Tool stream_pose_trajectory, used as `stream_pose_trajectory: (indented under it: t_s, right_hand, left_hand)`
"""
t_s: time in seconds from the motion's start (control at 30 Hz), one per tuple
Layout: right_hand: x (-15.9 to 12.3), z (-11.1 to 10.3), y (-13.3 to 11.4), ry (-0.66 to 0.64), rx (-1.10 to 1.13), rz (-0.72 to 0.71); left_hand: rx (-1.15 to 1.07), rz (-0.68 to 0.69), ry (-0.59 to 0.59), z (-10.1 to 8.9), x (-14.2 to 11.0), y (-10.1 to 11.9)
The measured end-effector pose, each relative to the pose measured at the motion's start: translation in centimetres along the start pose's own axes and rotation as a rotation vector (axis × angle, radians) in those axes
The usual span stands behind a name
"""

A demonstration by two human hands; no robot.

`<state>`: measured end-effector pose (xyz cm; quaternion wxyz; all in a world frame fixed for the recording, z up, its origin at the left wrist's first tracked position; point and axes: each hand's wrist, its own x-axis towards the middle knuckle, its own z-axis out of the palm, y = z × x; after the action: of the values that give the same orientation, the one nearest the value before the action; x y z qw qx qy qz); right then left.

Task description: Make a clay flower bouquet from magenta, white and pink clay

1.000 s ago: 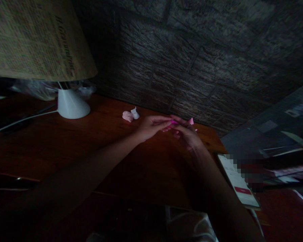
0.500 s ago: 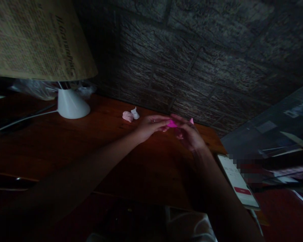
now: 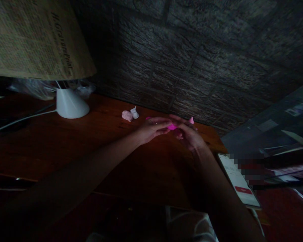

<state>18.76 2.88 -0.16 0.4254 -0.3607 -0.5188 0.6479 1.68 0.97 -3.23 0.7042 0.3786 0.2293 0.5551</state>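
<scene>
Between my two hands is a small bright pink lump of modelling clay [image 3: 171,126]. My left hand [image 3: 154,129] pinches it from the left, thumb and fingers closed on its edge. From the other side my right hand [image 3: 188,132] grips it, the fingers bent around it and partly hiding it. Behind my right hand a light pink pointed piece [image 3: 191,120] shows on the table. A bit of bright pink [image 3: 148,118] peeks out behind my left hand. Farther left lie a pale pink lump [image 3: 127,116] and a white lump [image 3: 134,112], side by side.
A lamp with a white base [image 3: 72,104] and a newsprint shade [image 3: 40,40] stands at the left on the wooden table [image 3: 96,134]. A dark brick wall [image 3: 161,67] rises behind. A phone [image 3: 238,179] with a cable lies at the right edge.
Both hands stay on the pink clay, with the left fingers shifted slightly. A bright pink bit now shows behind my left hand. The view has moved a little.
</scene>
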Motion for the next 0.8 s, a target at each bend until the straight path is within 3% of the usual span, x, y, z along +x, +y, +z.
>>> stream_pose_trajectory:
  t_s: [0.2, 0.43, 0.8]
  right_hand:
    - [-0.13, 0.24, -0.15, 0.023, 0.075, 0.024]
    - [-0.24, 0.44, -0.26, 0.073, 0.214, 0.088]
    - [-0.31, 0.00, -0.59, 0.054, 0.294, 0.233]
  left_hand:
    - [0.054, 0.067, 0.032, 0.21, 0.02, -0.33]
    - [0.039, 0.030, -0.099, 0.23, -0.02, -0.06]
    - [0.121, 0.032, -0.023, 0.45, -0.26, 0.06]
